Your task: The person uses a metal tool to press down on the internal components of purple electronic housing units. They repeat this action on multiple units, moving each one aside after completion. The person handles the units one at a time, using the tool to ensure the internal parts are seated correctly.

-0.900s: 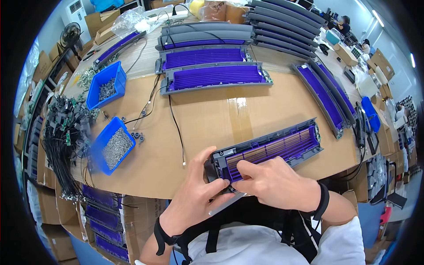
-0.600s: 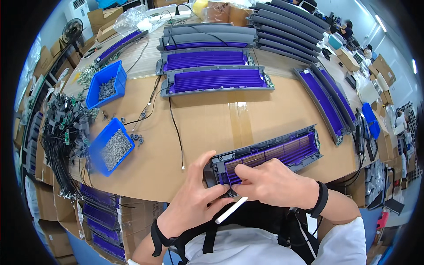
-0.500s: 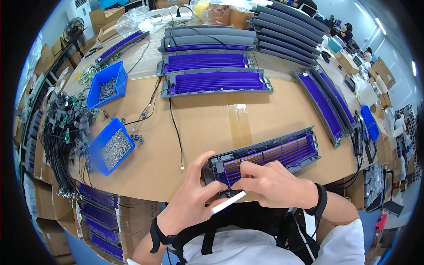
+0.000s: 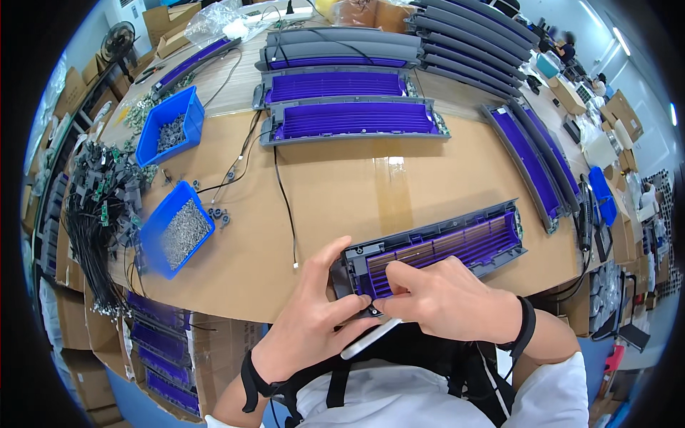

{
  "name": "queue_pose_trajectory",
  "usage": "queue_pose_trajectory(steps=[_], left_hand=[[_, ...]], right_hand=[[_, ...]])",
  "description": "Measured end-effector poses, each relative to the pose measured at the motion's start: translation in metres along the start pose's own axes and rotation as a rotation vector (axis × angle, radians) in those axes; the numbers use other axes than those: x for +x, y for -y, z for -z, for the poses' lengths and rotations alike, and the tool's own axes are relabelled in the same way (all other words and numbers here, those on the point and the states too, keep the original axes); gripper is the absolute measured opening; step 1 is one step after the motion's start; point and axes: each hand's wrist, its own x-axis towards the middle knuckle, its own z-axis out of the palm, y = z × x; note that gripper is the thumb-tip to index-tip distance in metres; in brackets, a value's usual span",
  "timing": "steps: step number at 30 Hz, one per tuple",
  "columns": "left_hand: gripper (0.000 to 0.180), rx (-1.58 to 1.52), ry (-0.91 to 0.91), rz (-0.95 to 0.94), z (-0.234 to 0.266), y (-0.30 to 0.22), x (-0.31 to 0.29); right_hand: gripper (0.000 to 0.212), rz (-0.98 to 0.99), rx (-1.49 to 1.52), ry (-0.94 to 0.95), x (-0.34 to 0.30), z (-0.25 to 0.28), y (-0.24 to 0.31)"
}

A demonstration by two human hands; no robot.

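A long grey housing with a purple slatted inside [image 4: 464,242] lies tilted on the cardboard in front of me, its right end farther away. My left hand [image 4: 314,307] is closed around the left end, index finger along the outer edge and thumb near the front corner. Across the front edge reaches my right hand [image 4: 449,296], its fingers bent and pinched at that same corner, close to my left thumb. Whatever they pinch is hidden. A small round screw-like spot [image 4: 374,311] shows at the corner. Below the fingers a white strip [image 4: 367,341] sticks out under the housing's near edge.
To the left stand a blue bin of small metal screws [image 4: 187,232], another blue bin of grey parts [image 4: 171,132] and a heap of black cables [image 4: 103,207]. Similar housings [image 4: 357,120] lie at the back; others [image 4: 528,164] lie at the right. A loose cable [image 4: 285,207] crosses the cardboard.
The view has shifted slightly. My right fingertips have come nearer to my left thumb at the corner. The white strip sits a little lower, seen more edge-on. Both hands stay at the housing.
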Motion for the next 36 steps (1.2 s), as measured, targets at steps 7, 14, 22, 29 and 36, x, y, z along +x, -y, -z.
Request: queue_pose_trajectory(steps=[7,14,22,29,36], left_hand=[[0.026,0.044,0.039,0.000,0.001,0.000,0.000],[0.024,-0.067,-0.004,0.035,-0.002,0.004,0.003],[0.024,-0.139,-0.059,-0.020,-0.004,0.010,0.000],[0.027,-0.103,-0.029,0.021,-0.002,0.006,-0.002],[0.026,-0.180,0.048,0.049,0.020,0.010,-0.007]], right_hand=[[0.013,0.182,-0.147,0.019,0.004,-0.005,-0.005],[0.014,0.047,-0.219,-0.037,-0.012,0.000,0.000],[0.013,-0.033,-0.284,-0.056,-0.027,0.005,0.003],[0.027,-0.001,-0.210,-0.047,-0.037,0.014,-0.015],[0.015,0.000,-0.210,-0.047,-0.042,0.010,-0.002]])
